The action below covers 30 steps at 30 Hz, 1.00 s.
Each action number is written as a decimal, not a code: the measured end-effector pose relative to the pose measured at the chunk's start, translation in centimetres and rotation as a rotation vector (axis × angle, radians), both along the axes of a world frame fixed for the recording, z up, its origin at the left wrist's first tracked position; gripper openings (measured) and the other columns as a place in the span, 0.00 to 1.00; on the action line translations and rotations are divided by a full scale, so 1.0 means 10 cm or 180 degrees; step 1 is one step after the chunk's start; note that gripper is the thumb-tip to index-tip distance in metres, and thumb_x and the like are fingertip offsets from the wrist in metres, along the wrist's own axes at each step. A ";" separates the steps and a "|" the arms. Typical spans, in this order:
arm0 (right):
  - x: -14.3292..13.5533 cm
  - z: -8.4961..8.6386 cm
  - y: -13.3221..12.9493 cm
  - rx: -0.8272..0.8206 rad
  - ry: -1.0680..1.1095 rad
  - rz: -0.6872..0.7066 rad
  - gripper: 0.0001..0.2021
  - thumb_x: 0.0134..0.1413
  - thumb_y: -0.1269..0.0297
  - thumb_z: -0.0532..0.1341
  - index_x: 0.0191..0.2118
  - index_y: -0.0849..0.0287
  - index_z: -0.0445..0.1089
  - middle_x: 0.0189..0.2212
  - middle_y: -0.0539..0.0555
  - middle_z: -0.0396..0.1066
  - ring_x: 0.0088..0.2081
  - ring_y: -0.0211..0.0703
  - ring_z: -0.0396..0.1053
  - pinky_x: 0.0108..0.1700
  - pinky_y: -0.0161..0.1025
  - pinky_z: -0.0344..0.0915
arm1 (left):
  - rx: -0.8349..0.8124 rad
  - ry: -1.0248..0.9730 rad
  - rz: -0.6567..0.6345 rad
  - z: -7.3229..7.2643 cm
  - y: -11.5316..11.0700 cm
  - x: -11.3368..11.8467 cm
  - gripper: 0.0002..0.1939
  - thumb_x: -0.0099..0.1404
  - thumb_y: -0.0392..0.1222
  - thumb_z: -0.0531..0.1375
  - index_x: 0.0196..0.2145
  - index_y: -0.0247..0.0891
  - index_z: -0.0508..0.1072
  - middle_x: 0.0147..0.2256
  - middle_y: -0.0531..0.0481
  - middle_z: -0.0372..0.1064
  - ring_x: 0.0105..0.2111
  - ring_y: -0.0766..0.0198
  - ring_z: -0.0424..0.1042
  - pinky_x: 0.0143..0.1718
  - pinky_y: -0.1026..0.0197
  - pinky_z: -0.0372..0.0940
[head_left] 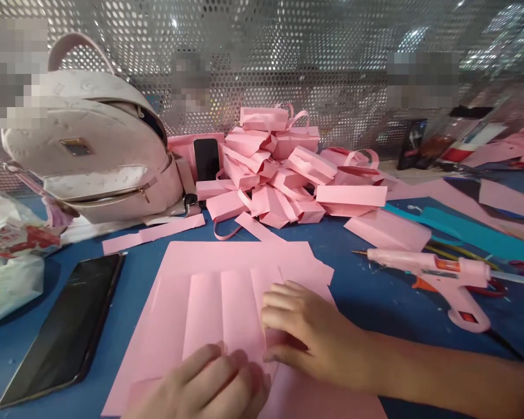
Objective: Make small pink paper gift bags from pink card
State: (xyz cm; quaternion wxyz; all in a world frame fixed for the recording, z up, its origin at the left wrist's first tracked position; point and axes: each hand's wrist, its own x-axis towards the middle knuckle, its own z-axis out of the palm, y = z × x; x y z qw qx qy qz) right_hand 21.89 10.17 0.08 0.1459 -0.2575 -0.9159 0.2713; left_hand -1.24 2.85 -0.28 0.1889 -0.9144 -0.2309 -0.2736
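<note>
A creased piece of pink paper point(204, 314) with several lengthwise folds lies over a larger pink sheet point(157, 337) in front of me. My left hand point(209, 384) is closed at its near edge, fingers curled down and thumb hidden. Along the right edge of the creased paper, my right hand point(299, 326) is closed too, with fingers bent and thumb drawn in towards them. A pink hot glue gun point(436, 273) lies to the right, beyond my right forearm, its tip pointing left.
Behind the sheets rises a heap of folded pink paper boxes point(283, 174), before a perforated metal screen point(262, 64). A black phone point(65, 331) and a pale backpack point(109, 151) occupy the left. Teal strips point(475, 230) lie at right on the blue table point(358, 297).
</note>
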 end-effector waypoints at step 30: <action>-0.01 -0.03 -0.10 0.0920 -0.0310 -0.0113 0.27 0.73 0.47 0.36 0.35 0.58 0.63 0.34 0.54 0.64 0.35 0.48 0.57 0.39 0.45 0.53 | -0.0434 0.0458 0.0114 0.02 -0.08 0.00 0.21 0.77 0.27 0.46 0.51 0.38 0.77 0.38 0.54 0.75 0.38 0.65 0.76 0.45 0.61 0.70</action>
